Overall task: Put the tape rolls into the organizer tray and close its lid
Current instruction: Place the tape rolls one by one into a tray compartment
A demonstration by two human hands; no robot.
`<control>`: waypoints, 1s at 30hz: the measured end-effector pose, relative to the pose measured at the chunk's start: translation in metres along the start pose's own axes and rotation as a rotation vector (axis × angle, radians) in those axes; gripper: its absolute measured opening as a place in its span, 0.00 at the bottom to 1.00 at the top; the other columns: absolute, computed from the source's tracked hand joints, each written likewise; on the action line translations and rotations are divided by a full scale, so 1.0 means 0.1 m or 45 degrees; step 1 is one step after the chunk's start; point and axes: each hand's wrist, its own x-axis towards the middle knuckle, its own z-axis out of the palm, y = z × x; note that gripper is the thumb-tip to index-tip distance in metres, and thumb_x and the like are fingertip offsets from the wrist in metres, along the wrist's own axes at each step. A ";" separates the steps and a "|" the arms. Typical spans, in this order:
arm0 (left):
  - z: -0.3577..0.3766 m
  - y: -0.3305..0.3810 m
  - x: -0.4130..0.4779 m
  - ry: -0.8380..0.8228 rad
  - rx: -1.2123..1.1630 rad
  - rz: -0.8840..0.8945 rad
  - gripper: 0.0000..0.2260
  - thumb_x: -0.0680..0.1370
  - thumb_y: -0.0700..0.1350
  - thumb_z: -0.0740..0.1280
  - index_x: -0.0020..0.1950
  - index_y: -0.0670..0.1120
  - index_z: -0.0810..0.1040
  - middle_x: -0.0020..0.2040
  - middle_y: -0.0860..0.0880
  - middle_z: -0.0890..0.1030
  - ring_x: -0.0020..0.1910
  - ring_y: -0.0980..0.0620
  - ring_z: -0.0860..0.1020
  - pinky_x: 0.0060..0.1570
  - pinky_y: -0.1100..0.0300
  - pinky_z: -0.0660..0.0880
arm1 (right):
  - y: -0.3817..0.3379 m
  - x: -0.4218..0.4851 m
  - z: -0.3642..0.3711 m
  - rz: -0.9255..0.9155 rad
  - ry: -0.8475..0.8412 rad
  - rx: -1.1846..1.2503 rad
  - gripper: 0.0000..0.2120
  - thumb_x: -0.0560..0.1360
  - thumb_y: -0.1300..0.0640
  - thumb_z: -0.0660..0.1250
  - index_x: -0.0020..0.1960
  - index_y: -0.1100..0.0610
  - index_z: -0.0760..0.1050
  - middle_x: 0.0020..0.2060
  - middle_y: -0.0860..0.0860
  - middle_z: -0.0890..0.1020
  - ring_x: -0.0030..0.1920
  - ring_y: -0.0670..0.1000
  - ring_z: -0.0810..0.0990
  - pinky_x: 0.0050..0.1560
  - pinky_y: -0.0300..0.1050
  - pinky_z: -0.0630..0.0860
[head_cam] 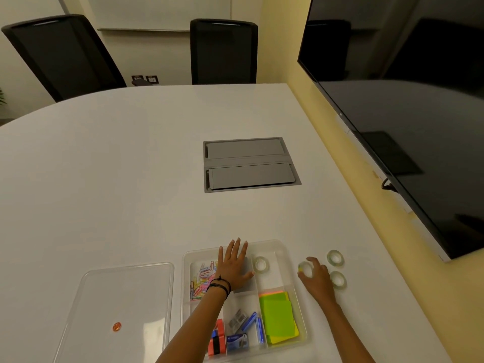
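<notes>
A clear lid (123, 307) lies flat on the white table (117, 179) just left of the organizer tray (292, 260), apparently set aside so the compartments stay open for loading. The person's left hand (234, 267) rests palm-down across the tray's upper middle compartments, fingers spread flat, seemingly steadying the tray. Beside it, coloured paper clips (203, 280) fill the tray's upper left bay, while one tape roll (261, 263) already sits in the upper right bay, above green sticky notes (279, 317). Just right of the tray, the right hand (315, 277) curls its fingertips around a second tape roll (305, 268), pinching it at the rim; whether it has left the table cannot be told. Two more rolls, one farther (335, 257) and one nearer (338, 279), lie right of that hand. The table's right edge runs close beyond them, leaving little room; the path leftward over the tray wall looks clear.
</notes>
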 end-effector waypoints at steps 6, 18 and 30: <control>-0.05 0.02 -0.01 0.005 0.019 -0.045 0.44 0.64 0.68 0.42 0.74 0.44 0.54 0.74 0.43 0.54 0.71 0.40 0.63 0.67 0.39 0.57 | -0.50 -0.03 -0.06 -0.237 -0.155 0.504 0.15 0.71 0.59 0.70 0.54 0.47 0.72 0.45 0.50 0.76 0.42 0.48 0.78 0.40 0.31 0.75; 0.12 -0.06 0.09 0.086 -0.110 -0.139 0.41 0.64 0.69 0.47 0.71 0.46 0.51 0.59 0.46 0.80 0.57 0.47 0.79 0.50 0.45 0.76 | -0.53 -0.05 0.45 -0.410 -0.519 -0.434 0.22 0.72 0.51 0.66 0.63 0.58 0.66 0.57 0.60 0.74 0.57 0.58 0.75 0.52 0.46 0.71; -0.02 0.01 0.00 -0.029 0.002 -0.114 0.47 0.62 0.69 0.39 0.75 0.45 0.36 0.76 0.41 0.56 0.74 0.42 0.57 0.69 0.41 0.49 | -0.50 -0.05 0.43 -0.409 -0.664 -0.330 0.19 0.74 0.55 0.64 0.64 0.56 0.67 0.59 0.59 0.74 0.55 0.54 0.74 0.56 0.43 0.71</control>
